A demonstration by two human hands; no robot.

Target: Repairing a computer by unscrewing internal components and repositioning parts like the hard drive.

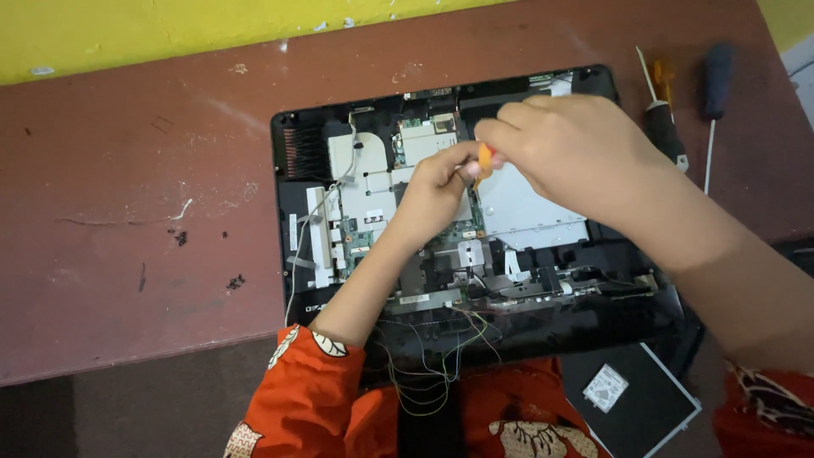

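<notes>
Working over an opened laptop [475,212] on a worn reddish-brown table [127,212], a person in orange patterned sleeves brings both hands together above the exposed circuit board [373,191]. The right hand [577,148] has its grip closed on a small orange-handled tool [484,159], apparently a screwdriver, its tip pointing down at the board near the silver metal plate [530,208]. The left hand [437,191] pinches its fingertips narrowly at the tool's lower end, seemingly steadying it; whether it holds a screw cannot be told.

Disassembly looks well along, judging by how things lie: the cover is off, the board and its grey ribbon cables [318,233] are bare, and thin coloured wires [432,360] trail loose over the near edge. A flat black drive [632,399] lies apart by the person's lap. The board itself appears to sit in the case, so removal seems unfinished. Two more screwdrivers [687,102] lie to the right of the laptop.
</notes>
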